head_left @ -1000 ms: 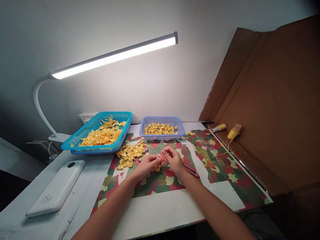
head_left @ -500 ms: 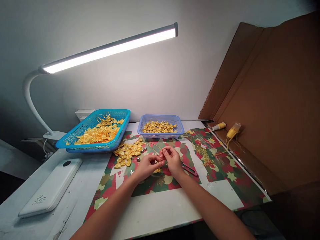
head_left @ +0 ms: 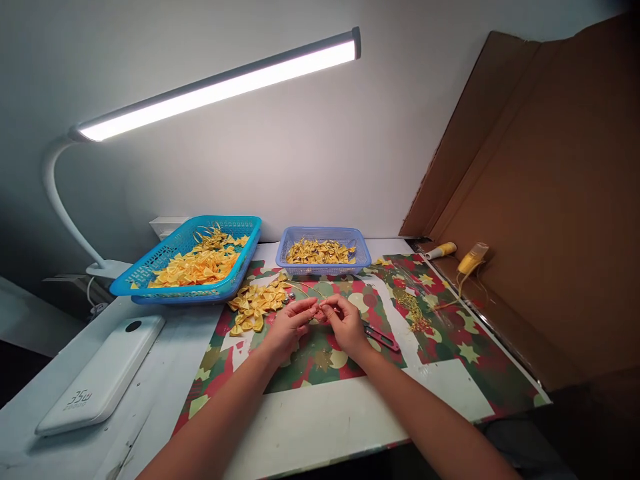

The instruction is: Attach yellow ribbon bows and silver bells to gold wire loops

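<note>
My left hand (head_left: 291, 328) and my right hand (head_left: 346, 325) meet over the patterned sheet, fingertips pinched close together. A thin gold cord (head_left: 314, 291) runs from the fingertips in a loop toward the back left. Whatever else is between the fingers is too small and covered to make out. Just left of my hands lies a loose pile of yellow satin bows (head_left: 257, 303). Small silver bells (head_left: 290, 298) rest by the pile, partly behind my left hand. Beside my right wrist is a reddish tool with a slotted handle (head_left: 383, 337).
A blue basket (head_left: 125, 288) of yellow bows stands back left, a purple basket (head_left: 325, 269) of bows at back centre. Gold cords (head_left: 413, 310) lie to the right, near a yellow thread spool (head_left: 470, 260). A power bank (head_left: 103, 373), lamp (head_left: 220, 83) and cardboard wall (head_left: 540, 200) surround the area.
My left hand has turned and risen, its fingers now closer to the right fingertips. A yellow bow seen below the hands earlier is out of sight. The view has shifted slightly.
</note>
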`<state>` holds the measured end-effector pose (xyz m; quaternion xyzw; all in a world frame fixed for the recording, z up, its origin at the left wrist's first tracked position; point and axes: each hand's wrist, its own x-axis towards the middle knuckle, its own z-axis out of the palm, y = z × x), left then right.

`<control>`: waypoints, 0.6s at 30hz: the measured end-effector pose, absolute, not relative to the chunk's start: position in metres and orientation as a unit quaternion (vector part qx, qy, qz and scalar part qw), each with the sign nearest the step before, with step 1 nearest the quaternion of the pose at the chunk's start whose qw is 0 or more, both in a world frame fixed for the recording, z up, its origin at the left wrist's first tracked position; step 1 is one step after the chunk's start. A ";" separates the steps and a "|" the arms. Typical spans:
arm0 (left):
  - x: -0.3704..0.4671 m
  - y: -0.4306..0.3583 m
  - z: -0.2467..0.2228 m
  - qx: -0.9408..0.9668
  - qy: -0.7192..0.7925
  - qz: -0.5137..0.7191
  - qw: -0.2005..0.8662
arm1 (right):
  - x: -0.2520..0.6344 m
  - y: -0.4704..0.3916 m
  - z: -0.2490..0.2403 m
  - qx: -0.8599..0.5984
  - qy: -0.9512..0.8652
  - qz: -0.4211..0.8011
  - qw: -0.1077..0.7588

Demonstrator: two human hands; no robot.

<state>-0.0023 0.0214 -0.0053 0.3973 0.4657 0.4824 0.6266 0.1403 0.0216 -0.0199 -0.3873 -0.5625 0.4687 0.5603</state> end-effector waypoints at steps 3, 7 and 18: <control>-0.001 0.019 -0.005 0.423 0.476 0.475 0.607 | 0.146 0.023 -0.017 -0.390 -0.617 0.390 0.561; 0.001 0.015 -0.004 0.488 0.487 0.466 0.554 | 0.150 0.022 -0.013 -0.400 -0.695 0.270 0.533; -0.001 0.015 -0.007 0.586 0.471 0.433 0.496 | 0.165 0.035 -0.012 -0.396 -0.696 0.423 0.425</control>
